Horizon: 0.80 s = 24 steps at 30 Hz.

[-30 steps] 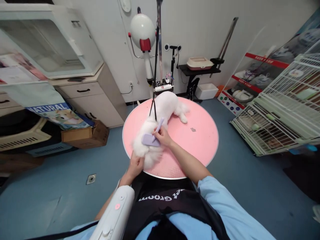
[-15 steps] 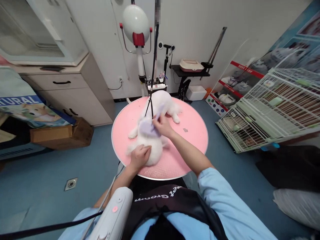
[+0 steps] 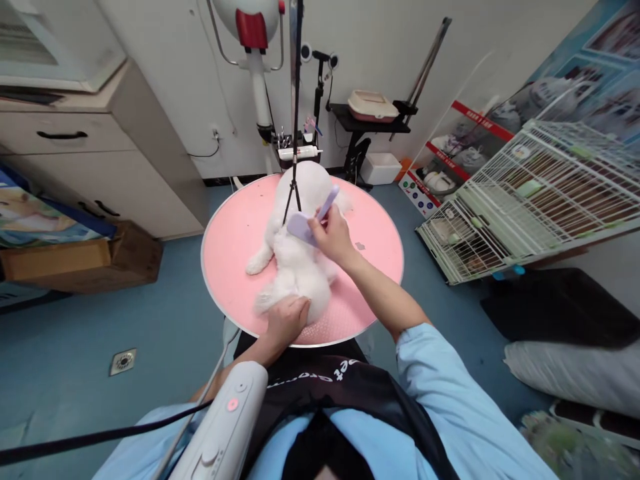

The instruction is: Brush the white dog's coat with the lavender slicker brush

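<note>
A fluffy white dog (image 3: pixel 306 183) lies on a round pink grooming table (image 3: pixel 230 247). My right hand (image 3: pixel 333 235) is closed around the handle of a lavender slicker brush (image 3: pixel 300 229). The brush head is over the dog's back, at or just above the fur; its pin side is hidden. At the near end of the dog, my left hand (image 3: pixel 287 319) presses into the fur with fingers closed on it. A dark leash (image 3: pixel 295 153) hangs from above and splits into strands at the dog's body.
A grey-white device (image 3: pixel 225 420) with a hose rises in front of my chest on the left. Behind the table are a tool tray (image 3: pixel 300 152) and a dryer (image 3: pixel 255 30). White cages (image 3: pixel 530 193) stand right, a cabinet (image 3: pixel 145 153) left.
The brush and my right hand have moved away from me along the dog's back, with the handle now raised. My left hand stays at the near end. The camera view has shifted.
</note>
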Each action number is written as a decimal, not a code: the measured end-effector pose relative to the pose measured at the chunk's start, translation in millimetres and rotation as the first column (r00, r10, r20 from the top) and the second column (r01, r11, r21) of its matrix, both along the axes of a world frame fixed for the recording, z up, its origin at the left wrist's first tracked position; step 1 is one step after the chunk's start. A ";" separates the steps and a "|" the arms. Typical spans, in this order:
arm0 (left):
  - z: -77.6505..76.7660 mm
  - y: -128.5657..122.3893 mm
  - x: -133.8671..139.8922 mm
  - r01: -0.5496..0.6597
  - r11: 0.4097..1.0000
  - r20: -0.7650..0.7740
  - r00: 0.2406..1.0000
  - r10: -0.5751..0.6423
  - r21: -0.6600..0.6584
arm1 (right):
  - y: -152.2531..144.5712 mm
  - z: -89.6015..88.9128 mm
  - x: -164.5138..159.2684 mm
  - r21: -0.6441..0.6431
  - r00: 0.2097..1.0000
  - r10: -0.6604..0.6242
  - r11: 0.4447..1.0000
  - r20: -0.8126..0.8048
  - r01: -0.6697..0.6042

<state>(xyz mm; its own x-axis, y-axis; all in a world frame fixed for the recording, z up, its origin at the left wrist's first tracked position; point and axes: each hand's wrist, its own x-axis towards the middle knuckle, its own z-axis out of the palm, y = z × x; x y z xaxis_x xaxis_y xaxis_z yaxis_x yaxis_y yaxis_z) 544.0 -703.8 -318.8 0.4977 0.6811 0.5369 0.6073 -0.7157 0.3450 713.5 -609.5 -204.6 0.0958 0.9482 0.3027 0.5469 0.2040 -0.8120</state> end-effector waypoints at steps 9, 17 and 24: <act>-1.1 -2.0 7.8 -0.010 0.999 0.008 1.000 0.011 -0.046 | -10.9 5.1 -13.7 -0.024 0.976 0.093 0.996 0.197 -0.090; -1.5 -3.9 4.7 0.002 0.999 -0.014 1.000 -0.002 -0.055 | 1.9 22.5 -7.6 0.012 0.983 -0.053 0.999 0.176 0.051; -1.8 -5.9 0.1 0.008 0.999 0.015 1.000 -0.008 -0.043 | -6.3 7.2 -2.6 -0.112 0.962 0.057 0.993 0.265 -0.028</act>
<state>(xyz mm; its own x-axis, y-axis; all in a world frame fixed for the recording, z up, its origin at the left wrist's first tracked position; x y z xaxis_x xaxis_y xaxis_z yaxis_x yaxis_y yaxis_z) 544.1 -709.7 -320.6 0.4957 0.6997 0.5145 0.5964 -0.7048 0.3841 711.0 -615.9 -197.4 -0.0162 0.9777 0.2096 0.7399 0.1528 -0.6552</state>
